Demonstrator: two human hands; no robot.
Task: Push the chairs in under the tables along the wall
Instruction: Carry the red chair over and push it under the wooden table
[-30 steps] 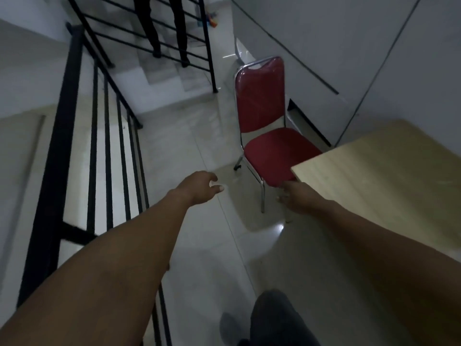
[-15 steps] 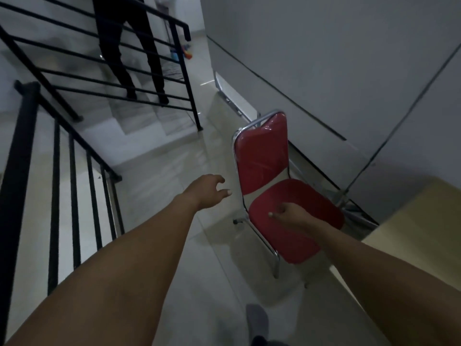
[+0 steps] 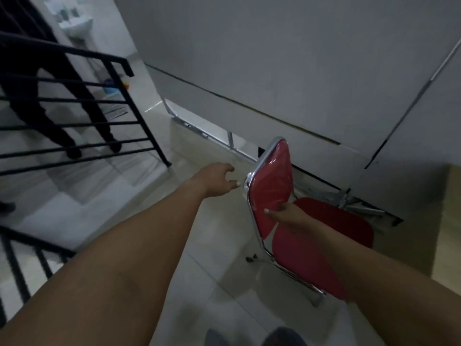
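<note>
Red padded chrome-framed chair (image 3: 274,193) is being touched at its backrest by the right hand (image 3: 282,213); left hand (image 3: 217,182) is being held unclenched beside it.

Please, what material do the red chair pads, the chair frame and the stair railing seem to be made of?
Chair pads: probably vinyl or plastic-covered upholstery, glossy, since light glints off the red backrest.
Chair frame: likely chromed metal tube; it is thin, silver and shiny.
Stair railing: seemingly black-painted metal, with slim, straight, matte bars.
</note>
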